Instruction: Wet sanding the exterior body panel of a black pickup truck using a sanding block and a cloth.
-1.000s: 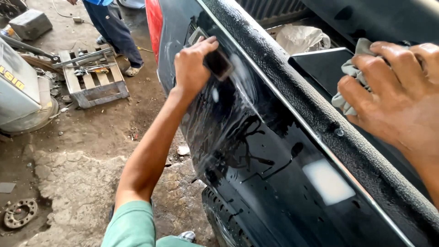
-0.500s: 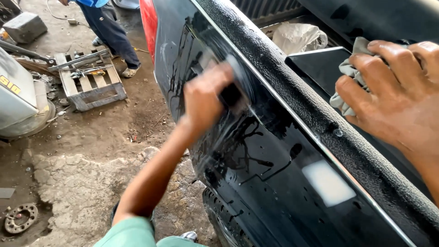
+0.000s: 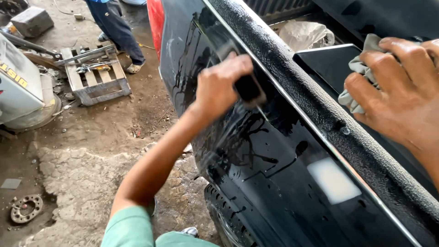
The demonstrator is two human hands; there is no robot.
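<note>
My left hand [image 3: 219, 87] presses a small dark sanding block [image 3: 249, 88] against the wet, glossy black side panel [image 3: 274, 183] of a pickup truck, just below the textured bed rail [image 3: 320, 114]. Water runs down the panel beneath the block. My right hand [image 3: 402, 91] rests on top of the bed rail at the right and holds a crumpled grey cloth [image 3: 361, 68]. My left arm has a green sleeve at the bottom.
A red tail light [image 3: 155, 20] is at the panel's far end. Another person's legs [image 3: 116, 27] stand beyond it. A wooden pallet with metal parts [image 3: 96, 75] lies on the dirt floor, a white machine [image 3: 20, 87] at left, a tyre [image 3: 228, 219] below.
My left hand has slid the block along the panel toward me, down and to the right. My right hand has stayed on the rail with the cloth.
</note>
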